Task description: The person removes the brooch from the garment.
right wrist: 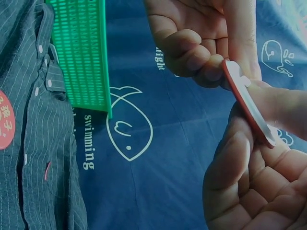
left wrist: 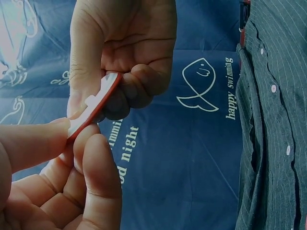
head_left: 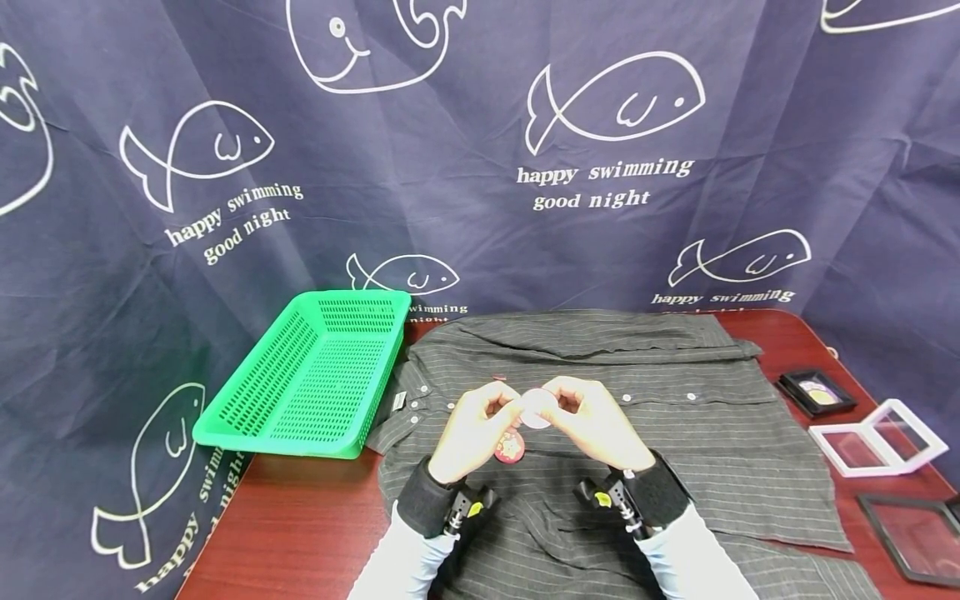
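Above the shirt (head_left: 675,454), the left hand (head_left: 468,435) and right hand (head_left: 603,427) both pinch the red-rimmed white disc (head_left: 536,410) between thumb and fingers. A red badge (head_left: 510,447) lies on the shirt. Left of the shirt sits the basket (head_left: 270,447); right of it, a white case (head_left: 851,450).

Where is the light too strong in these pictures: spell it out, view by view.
Head view: both the left hand and right hand look overexposed, and the disc glares nearly plain white; left wrist view: the curtain washes out pale at the upper left edge, while the rest looks dim and bluish; right wrist view: similar paleness, upper right corner.
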### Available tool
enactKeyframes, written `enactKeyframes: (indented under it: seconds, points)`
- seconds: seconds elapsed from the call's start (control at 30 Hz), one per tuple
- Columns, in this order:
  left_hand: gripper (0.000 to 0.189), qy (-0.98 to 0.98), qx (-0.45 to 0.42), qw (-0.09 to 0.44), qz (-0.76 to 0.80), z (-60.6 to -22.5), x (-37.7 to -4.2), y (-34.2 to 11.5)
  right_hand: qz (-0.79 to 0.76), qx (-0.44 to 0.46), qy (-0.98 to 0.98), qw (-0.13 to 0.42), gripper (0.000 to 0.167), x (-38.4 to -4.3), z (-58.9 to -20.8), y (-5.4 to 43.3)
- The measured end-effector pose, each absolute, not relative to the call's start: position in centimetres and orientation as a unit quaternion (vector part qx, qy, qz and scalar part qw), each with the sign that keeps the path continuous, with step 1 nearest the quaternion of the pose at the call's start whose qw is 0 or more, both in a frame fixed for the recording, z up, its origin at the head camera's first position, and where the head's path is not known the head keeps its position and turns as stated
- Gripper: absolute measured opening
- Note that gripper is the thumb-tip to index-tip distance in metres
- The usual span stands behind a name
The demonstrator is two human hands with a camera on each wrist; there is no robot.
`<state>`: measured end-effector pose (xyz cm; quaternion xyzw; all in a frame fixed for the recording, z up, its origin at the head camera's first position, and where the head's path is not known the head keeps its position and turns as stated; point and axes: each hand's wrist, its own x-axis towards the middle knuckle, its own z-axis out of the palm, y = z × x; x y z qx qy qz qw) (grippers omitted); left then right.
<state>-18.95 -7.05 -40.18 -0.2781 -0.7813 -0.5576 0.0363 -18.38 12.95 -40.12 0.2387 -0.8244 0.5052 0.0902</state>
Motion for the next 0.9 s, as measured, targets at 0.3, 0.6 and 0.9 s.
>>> enactKeyframes:
  seconds: [0.3, 0.6, 0.9]
  points:
    - [0.015, -0.778, -0.280, 0.039, -0.560, -40.35, -19.06, -7.11, 0.506, 0.236, -0.825, 0.090, 0.007, -18.30, -40.06, 12.89]
    - [0.013, -0.784, -0.283, 0.039, -0.551, -40.17, -19.09, -7.23, 0.510, 0.235, -0.823, 0.087, 0.005, -18.31, -40.07, 12.90]
    - [0.015, -0.786, -0.278, 0.035, -0.550, -40.08, -19.08, -7.34, 0.515, 0.234, -0.820, 0.084, 0.004, -18.47, -40.34, 12.95]
